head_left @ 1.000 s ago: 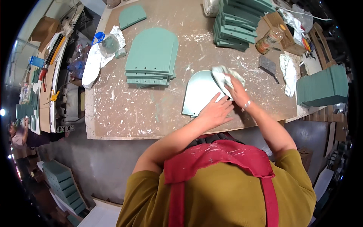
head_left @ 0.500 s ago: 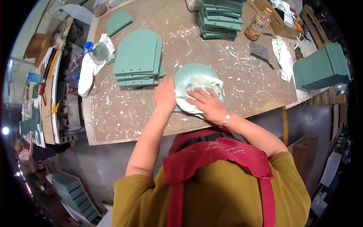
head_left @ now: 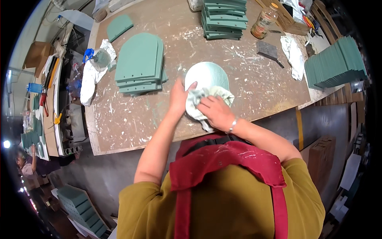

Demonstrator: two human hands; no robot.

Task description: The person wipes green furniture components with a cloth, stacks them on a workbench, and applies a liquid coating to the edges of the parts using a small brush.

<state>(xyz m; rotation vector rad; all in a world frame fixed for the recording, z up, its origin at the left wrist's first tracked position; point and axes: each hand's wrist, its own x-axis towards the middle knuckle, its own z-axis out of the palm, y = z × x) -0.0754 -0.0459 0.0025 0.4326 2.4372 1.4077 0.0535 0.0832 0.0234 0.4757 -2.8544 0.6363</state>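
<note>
My right hand grips crumpled white rag, wiping pale green arched panel near workbench front edge; left hand flat, fingers spread, steadies panel. Advise even pressure, full overlapping strokes.

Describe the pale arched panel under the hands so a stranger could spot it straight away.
On the paint-flecked brown workbench, look near its front edge, right of the low stack of green arched panels. The pale arched panel lies alone under the crumpled white rag that the right hand presses. It is whitish; its neighbours are green.
</note>
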